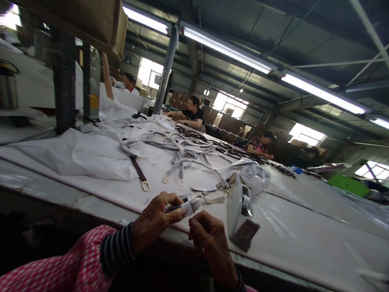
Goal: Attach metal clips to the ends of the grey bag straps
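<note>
No lettering can be read: the plastic-wrapped strap (184, 205) and the square label (246, 232) on the white stand (237, 209) are too blurred.

A white plastic device (241, 215) stood just beside the right hand (211, 243), blocking a sideways pass along the edge of the table (304, 239). Beyond the device, the white table surface stretched away under thin plastic film, which left room for the hands. Left of the device, a tangle of plastic-wrapped straps (185, 152) with gold clasps lay in the way forward.
</note>
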Tool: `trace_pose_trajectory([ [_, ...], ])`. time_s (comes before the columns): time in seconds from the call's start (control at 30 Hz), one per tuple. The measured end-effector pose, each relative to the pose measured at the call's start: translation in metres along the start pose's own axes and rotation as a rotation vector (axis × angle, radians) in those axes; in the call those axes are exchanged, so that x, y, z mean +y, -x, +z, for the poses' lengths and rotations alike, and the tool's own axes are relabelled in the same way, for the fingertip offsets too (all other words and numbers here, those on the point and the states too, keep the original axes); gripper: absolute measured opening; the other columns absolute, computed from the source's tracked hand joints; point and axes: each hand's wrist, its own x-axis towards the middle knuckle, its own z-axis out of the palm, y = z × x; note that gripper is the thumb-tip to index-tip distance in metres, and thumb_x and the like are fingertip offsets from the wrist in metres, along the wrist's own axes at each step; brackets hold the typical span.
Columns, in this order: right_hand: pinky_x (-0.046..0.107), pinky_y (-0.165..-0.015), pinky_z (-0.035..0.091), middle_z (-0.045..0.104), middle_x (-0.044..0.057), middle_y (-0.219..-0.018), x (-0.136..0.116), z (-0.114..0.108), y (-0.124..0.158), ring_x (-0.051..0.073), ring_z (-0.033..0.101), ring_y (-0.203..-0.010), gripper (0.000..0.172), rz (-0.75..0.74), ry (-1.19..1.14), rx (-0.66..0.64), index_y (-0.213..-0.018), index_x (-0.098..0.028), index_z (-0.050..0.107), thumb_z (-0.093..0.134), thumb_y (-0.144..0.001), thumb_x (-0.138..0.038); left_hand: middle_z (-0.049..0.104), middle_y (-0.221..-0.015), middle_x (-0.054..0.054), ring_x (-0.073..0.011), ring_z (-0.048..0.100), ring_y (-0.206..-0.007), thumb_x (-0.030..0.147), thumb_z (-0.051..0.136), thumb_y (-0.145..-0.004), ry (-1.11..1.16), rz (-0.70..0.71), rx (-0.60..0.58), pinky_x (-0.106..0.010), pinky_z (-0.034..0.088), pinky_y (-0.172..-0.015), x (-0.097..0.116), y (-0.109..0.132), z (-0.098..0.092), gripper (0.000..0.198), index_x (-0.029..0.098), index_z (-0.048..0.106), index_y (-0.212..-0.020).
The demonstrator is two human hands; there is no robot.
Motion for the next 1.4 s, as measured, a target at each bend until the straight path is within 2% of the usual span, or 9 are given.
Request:
trace_pose_trajectory([
  [0.27, 0.021, -0.048, 0.035, 0.058, -0.001, -0.065, -0.012, 0.004, 0.016, 0.008, 0.043, -0.05, 0.042, -0.037, -0.054, 0.003, -0.075, -0.017, 0.059, 0.067, -0.089, -0.056, 0.066, -0.094, -0.004, -0.0255, 0.059, -0.091, 0.054, 0.068, -0.078, -0.038, -0.002, 0.038, -0.035, 0.043, -0.081, -0.003, 0.0, 0.008, 0.034, 0.021, 0.073, -0.085],
  [0.6, 0.022, -0.049, 0.033, 0.054, -0.003, -0.061, -0.008, 0.003, 0.018, 0.008, 0.041, -0.05, 0.037, -0.006, -0.036, -0.008, -0.074, -0.017, 0.056, 0.065, -0.09, -0.049, 0.06, -0.093, -0.005, -0.0266, 0.056, -0.09, 0.056, 0.064, -0.077, -0.119, 0.009, 0.03, -0.037, 0.04, -0.081, 0.004, 0.002, 0.0, 0.038, 0.02, 0.072, -0.086],
  [0.67, 0.022, -0.05, 0.032, 0.051, -0.003, -0.058, -0.01, 0.001, 0.022, 0.009, 0.041, -0.051, 0.036, -0.002, -0.043, -0.037, -0.072, -0.017, 0.056, 0.066, -0.089, -0.047, 0.06, -0.091, -0.004, -0.0248, 0.055, -0.087, 0.056, 0.064, -0.077, -0.073, 0.006, 0.034, -0.035, 0.039, -0.078, 0.001, 0.0, -0.004, 0.037, 0.02, 0.071, -0.083],
  [0.77, 0.022, -0.052, 0.032, 0.05, -0.003, -0.058, -0.015, -0.001, 0.029, 0.009, 0.042, -0.052, 0.033, 0.007, -0.052, -0.08, -0.072, -0.017, 0.058, 0.066, -0.089, -0.044, 0.055, -0.075, 0.001, -0.0185, 0.048, -0.073, 0.055, 0.066, -0.077, 0.1, -0.028, 0.015, -0.031, 0.036, -0.07, -0.006, -0.006, -0.01, 0.036, 0.019, 0.065, -0.077],
  [0.87, 0.023, -0.053, 0.033, 0.052, -0.003, -0.061, -0.02, 0.001, 0.029, 0.009, 0.043, -0.054, 0.033, -0.007, -0.058, -0.064, -0.074, -0.017, 0.058, 0.065, -0.091, -0.045, 0.047, -0.066, 0.005, -0.0145, 0.041, -0.065, 0.054, 0.067, -0.076, 0.172, -0.067, 0.006, -0.029, 0.033, -0.066, -0.012, -0.01, -0.013, 0.036, 0.018, 0.063, -0.076],
  [0.97, 0.023, -0.054, 0.036, 0.054, -0.002, -0.064, -0.023, 0.006, 0.02, 0.01, 0.044, -0.055, 0.032, -0.054, -0.061, -0.064, -0.076, -0.017, 0.059, 0.064, -0.093, -0.045, 0.05, -0.068, 0.004, -0.0156, 0.044, -0.069, 0.052, 0.066, -0.078, 0.154, -0.091, 0.006, -0.028, 0.033, -0.066, -0.014, -0.006, -0.01, 0.034, 0.018, 0.064, -0.076],
  [1.1, 0.023, -0.056, 0.04, 0.053, -0.003, -0.066, -0.022, 0.014, 0.004, 0.01, 0.047, -0.057, 0.03, -0.13, -0.012, -0.055, -0.078, -0.017, 0.061, 0.061, -0.096, -0.041, 0.061, -0.08, -0.001, -0.0217, 0.054, -0.083, 0.049, 0.066, -0.079, 0.094, -0.048, -0.008, -0.03, 0.038, -0.073, -0.012, 0.0, -0.004, 0.032, 0.018, 0.067, -0.076],
  [1.23, 0.023, -0.054, 0.039, 0.053, -0.003, -0.065, -0.014, 0.016, -0.002, 0.009, 0.045, -0.055, 0.03, -0.096, -0.001, -0.004, -0.076, -0.018, 0.058, 0.061, -0.095, -0.042, 0.063, -0.091, -0.003, -0.0248, 0.057, -0.091, 0.049, 0.067, -0.08, 0.024, -0.039, 0.022, -0.033, 0.04, -0.08, -0.011, 0.002, -0.004, 0.031, 0.018, 0.071, -0.082],
  [1.4, 0.023, -0.052, 0.037, 0.049, -0.004, -0.062, -0.01, 0.015, -0.001, 0.009, 0.041, -0.052, 0.031, -0.058, 0.028, 0.018, -0.073, -0.018, 0.056, 0.061, -0.094, -0.041, 0.063, -0.093, -0.004, -0.0259, 0.058, -0.092, 0.051, 0.065, -0.08, -0.005, -0.048, 0.041, -0.035, 0.04, -0.08, -0.014, 0.001, -0.004, 0.033, 0.019, 0.07, -0.084],
])
